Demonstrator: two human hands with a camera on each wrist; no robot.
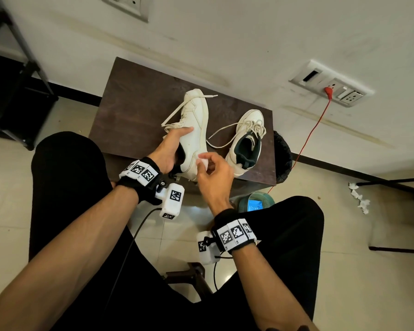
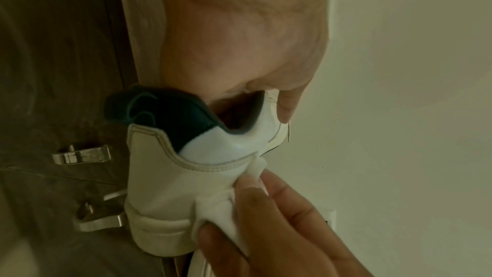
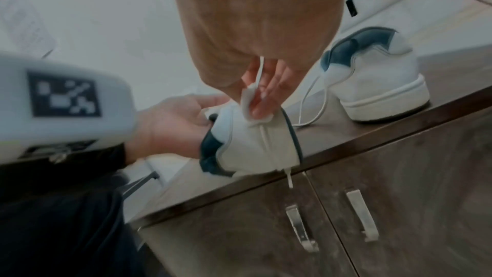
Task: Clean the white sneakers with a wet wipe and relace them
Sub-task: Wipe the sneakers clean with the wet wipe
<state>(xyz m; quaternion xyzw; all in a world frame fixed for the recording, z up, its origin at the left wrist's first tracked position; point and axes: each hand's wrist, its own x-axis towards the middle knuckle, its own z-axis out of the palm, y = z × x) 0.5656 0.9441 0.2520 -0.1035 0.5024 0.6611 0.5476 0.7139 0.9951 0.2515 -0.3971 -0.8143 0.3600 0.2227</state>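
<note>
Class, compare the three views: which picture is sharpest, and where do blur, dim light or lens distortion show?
Head view: sharpest and brightest, the wall bowing at the edges. Left wrist view: dim and yellowish, left hand soft up close. Right wrist view: greyish and smeared, the tagged camera housing blurred.

head downward, wrists close, sharing sneaker

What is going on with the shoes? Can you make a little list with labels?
held shoe: white sneaker, tipped on its side on the cabinet top
left hand: grips that sneaker at its opening
right hand: pinches a wet wipe against the sneaker's heel side
other shoe: second sneaker stands upright on the cabinet, apart from the hands
laces: loose on both shoes
on the floor: crumpled white tissues
</note>
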